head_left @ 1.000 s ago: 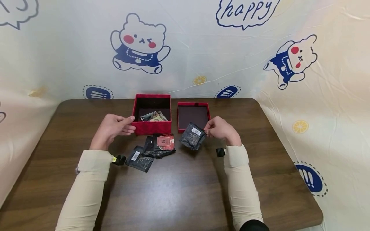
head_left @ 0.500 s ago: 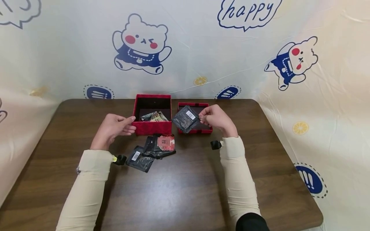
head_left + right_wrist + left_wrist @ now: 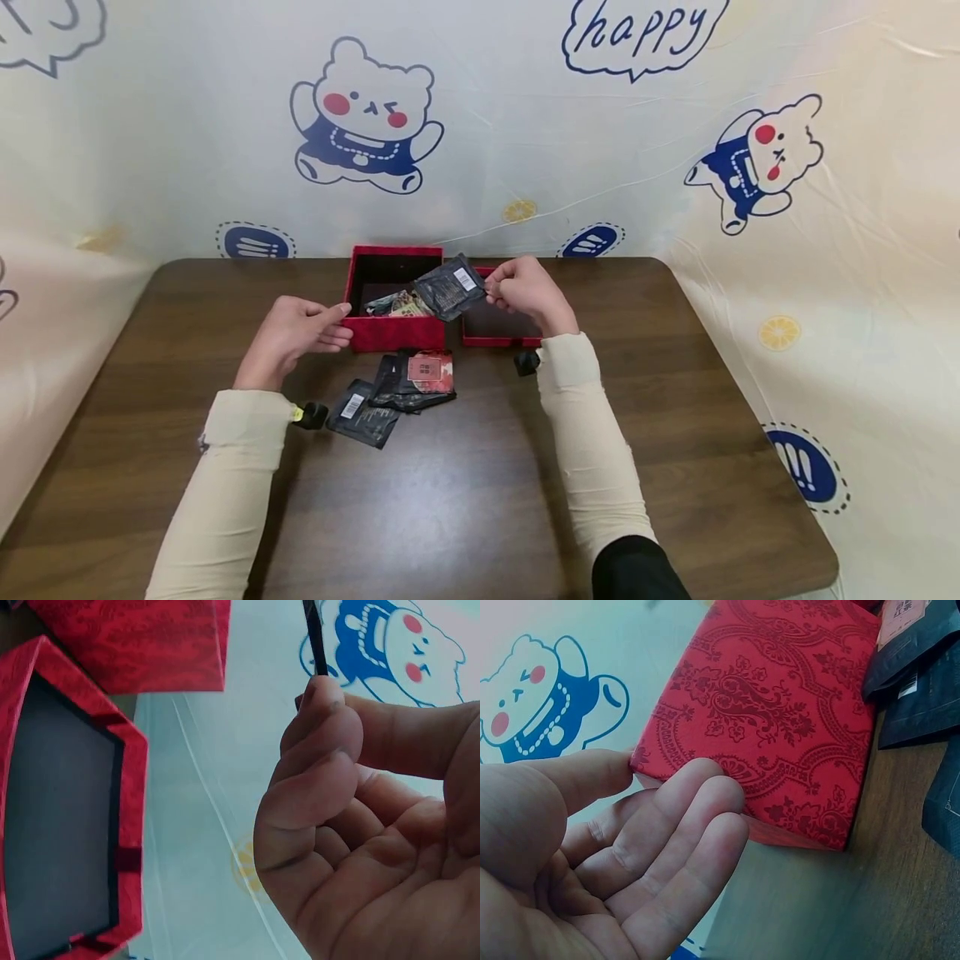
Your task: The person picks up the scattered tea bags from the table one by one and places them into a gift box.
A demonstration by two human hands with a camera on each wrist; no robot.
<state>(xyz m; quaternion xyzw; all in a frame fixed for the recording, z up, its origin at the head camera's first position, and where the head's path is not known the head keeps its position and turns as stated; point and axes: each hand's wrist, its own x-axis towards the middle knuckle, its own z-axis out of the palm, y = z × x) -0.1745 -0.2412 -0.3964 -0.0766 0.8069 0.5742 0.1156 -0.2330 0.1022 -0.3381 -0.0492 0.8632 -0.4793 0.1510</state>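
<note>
In the head view my right hand pinches the edge of a black sachet with a white barcode label. It hangs over the right wall of the red box. The right wrist view catches only a thin dark strip of the sachet above the fingertips. My left hand holds the box's near left corner, thumb at the rim and the other fingers along its outside. Inside the box lie some colourful packets. Before it rest several black sachets, one bearing a red label.
A shallow red lid lies, dark inside upward, just right of the box, under my right hand. Both sit near the far edge of the brown wooden table. A printed cloth hangs right behind the table.
My right hand has carried the black sachet up and left, from in front of the lid, across it, to over the box's right side. The left hand has stayed at the box.
</note>
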